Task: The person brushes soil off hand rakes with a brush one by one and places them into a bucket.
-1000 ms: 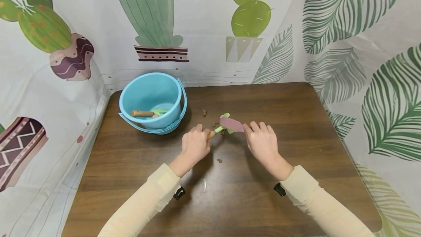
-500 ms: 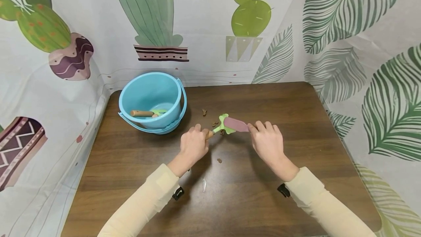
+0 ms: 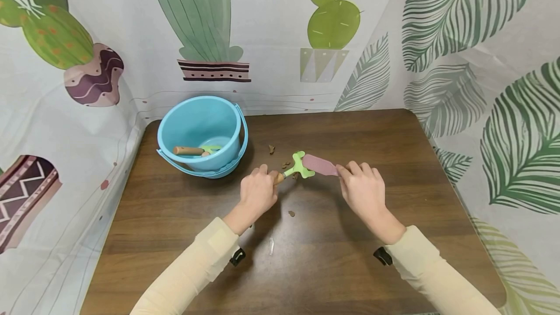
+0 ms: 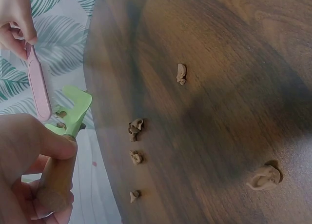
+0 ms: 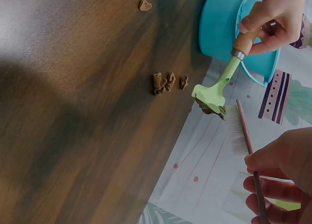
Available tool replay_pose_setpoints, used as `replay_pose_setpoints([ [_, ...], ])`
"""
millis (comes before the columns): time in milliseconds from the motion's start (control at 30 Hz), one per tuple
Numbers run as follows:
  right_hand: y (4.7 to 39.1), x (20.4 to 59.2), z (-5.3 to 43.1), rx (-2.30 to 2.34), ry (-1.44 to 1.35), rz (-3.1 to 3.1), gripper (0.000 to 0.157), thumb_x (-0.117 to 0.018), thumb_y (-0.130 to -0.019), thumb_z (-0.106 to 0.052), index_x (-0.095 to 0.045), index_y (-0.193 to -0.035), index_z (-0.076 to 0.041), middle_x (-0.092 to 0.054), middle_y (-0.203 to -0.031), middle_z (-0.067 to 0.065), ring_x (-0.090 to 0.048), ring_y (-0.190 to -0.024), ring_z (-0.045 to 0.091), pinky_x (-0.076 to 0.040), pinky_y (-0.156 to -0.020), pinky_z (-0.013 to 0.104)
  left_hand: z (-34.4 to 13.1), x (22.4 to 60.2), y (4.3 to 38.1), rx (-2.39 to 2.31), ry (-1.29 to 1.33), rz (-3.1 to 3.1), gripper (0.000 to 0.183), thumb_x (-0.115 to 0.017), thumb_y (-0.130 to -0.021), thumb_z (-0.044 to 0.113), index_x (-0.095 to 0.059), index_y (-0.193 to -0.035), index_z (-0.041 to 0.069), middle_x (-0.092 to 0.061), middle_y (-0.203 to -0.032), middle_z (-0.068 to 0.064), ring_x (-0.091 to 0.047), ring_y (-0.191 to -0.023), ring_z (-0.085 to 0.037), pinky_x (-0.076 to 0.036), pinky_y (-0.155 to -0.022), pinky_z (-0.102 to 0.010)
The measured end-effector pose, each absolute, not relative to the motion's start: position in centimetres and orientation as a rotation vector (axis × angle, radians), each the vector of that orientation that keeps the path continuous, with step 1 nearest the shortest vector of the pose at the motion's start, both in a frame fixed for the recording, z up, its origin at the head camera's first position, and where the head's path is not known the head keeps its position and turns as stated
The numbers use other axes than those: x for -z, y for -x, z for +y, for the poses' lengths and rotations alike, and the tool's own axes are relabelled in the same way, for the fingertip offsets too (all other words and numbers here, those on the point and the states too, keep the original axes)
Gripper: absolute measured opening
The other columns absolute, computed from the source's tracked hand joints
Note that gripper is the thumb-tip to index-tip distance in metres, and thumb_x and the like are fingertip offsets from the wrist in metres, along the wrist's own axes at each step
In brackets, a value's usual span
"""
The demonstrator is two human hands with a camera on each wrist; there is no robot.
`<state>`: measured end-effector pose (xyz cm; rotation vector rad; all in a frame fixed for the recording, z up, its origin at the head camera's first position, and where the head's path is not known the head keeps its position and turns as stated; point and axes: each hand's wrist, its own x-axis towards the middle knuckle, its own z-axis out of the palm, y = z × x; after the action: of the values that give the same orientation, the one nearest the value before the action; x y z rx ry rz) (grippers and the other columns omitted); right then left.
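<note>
My left hand (image 3: 258,189) grips the wooden handle of a small garden rake with a green, lobed head (image 3: 300,164). Brown clay-like lumps (image 5: 209,108) cling to that head, seen best in the right wrist view. Fingers and thumb of my right hand (image 3: 362,192) pinch the end of a pink brush (image 3: 320,165). Its white bristles (image 5: 236,131) face the rake head, with their tips close to the clinging lumps. Both tools are held up over the table, and in the head view the brush tip overlaps the rake's right edge.
A light blue bucket (image 3: 199,115) with its handle down stands at the back left of the brown table (image 3: 372,145). Inside lies another wooden-handled tool (image 3: 188,150) with green parts. Several brown crumbs (image 4: 135,129) lie on the table below the tools, and a bigger lump (image 4: 264,177) lies apart.
My right hand has drawn the brush to the right, from across the rake head to its right edge, uncovering the green head. The left hand has barely moved.
</note>
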<state>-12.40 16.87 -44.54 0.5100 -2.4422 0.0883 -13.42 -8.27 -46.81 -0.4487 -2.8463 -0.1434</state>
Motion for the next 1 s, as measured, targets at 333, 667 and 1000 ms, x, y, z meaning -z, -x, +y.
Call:
replay_pose_setpoints([
  [333, 12.1, 44.6, 16.4, -0.125, -0.559, -2.430, 0.018, -0.070, -0.073, -0.010, -0.072, -0.091, -0.008, -0.063, -0.076, 0.004, -0.055, -0.061, 0.027, -0.041, -0.049, 0.036, -8.1, 46.9, 13.5, 0.158, 0.450, -2.843, 0.013, -0.069, -0.068, 0.018, -0.066, -0.080, 0.016, -0.047, -0.068, -0.002, -0.050, -0.059, -0.020, -0.037, -0.039, -0.034],
  [667, 12.6, 45.1, 14.7, -0.108, -0.587, -2.386, 0.018, -0.071, -0.072, -0.008, -0.072, -0.090, -0.007, -0.063, -0.076, 0.005, -0.054, -0.060, 0.028, -0.040, -0.048, 0.035, -7.7, 46.8, 13.2, 0.155, 0.480, -2.818, 0.016, -0.069, -0.067, 0.018, -0.068, -0.083, 0.016, -0.046, -0.067, -0.001, -0.050, -0.057, -0.019, -0.036, -0.039, -0.032],
  [1000, 12.7, 45.3, 13.6, -0.058, -0.583, -2.401, 0.017, -0.071, -0.070, -0.007, -0.071, -0.088, -0.006, -0.062, -0.074, 0.007, -0.052, -0.057, 0.027, -0.038, -0.045, 0.033, -7.6, 46.5, 13.0, 0.158, 0.506, -2.767, 0.017, -0.070, -0.067, 0.017, -0.068, -0.083, 0.015, -0.046, -0.066, -0.002, -0.049, -0.055, -0.019, -0.036, -0.037, -0.031],
])
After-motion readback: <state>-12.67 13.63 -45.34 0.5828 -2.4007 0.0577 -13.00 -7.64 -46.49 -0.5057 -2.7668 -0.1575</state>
